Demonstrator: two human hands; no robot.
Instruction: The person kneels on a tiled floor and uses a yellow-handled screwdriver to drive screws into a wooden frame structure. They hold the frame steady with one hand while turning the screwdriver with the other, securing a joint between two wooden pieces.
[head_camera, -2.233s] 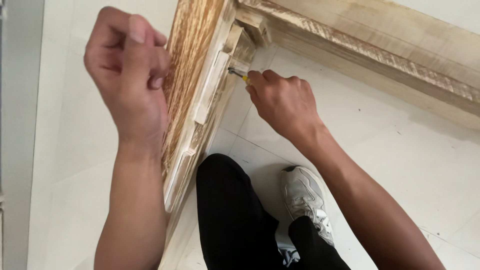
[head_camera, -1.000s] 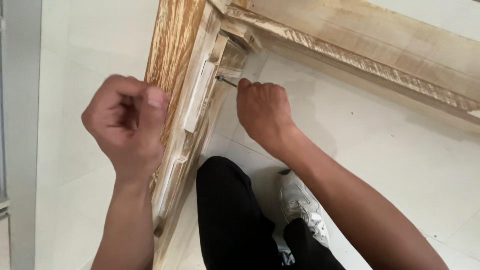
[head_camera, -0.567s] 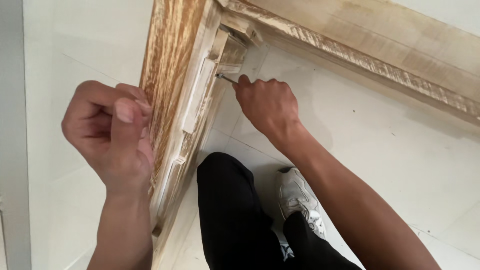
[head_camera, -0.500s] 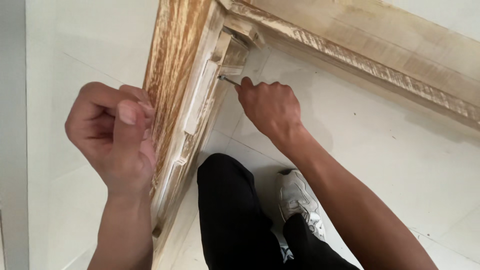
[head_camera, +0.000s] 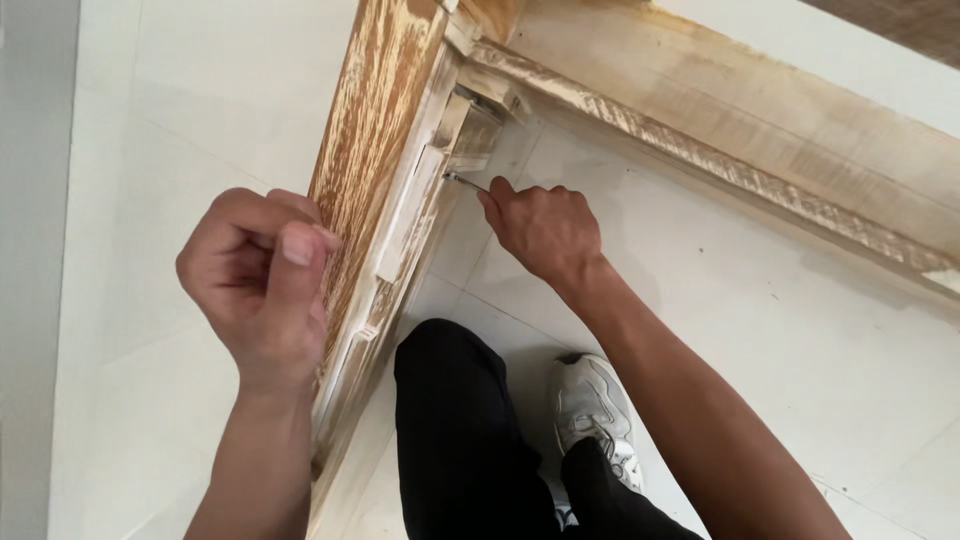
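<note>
Beside wooden frame (head_camera: 385, 120), left hand (head_camera: 260, 280) fisted, lower than before, right hand (head_camera: 545, 228) gripping small metal tool (head_camera: 462, 181)

Wooden frame (head_camera: 375, 150) runs up middle, splits space in two. Left of it: bare tiled floor (head_camera: 150, 120), wide room, only left hand (head_camera: 262, 282) fisted beside rail. Right of it: inner corner tight, bracket (head_camera: 470, 135) and far rail (head_camera: 760, 140) closing in, right hand (head_camera: 545, 230) with thin metal tool (head_camera: 462, 181) filling gap. Knee (head_camera: 450, 400) and white shoe (head_camera: 590, 410) block below. Open floor further right.
</note>
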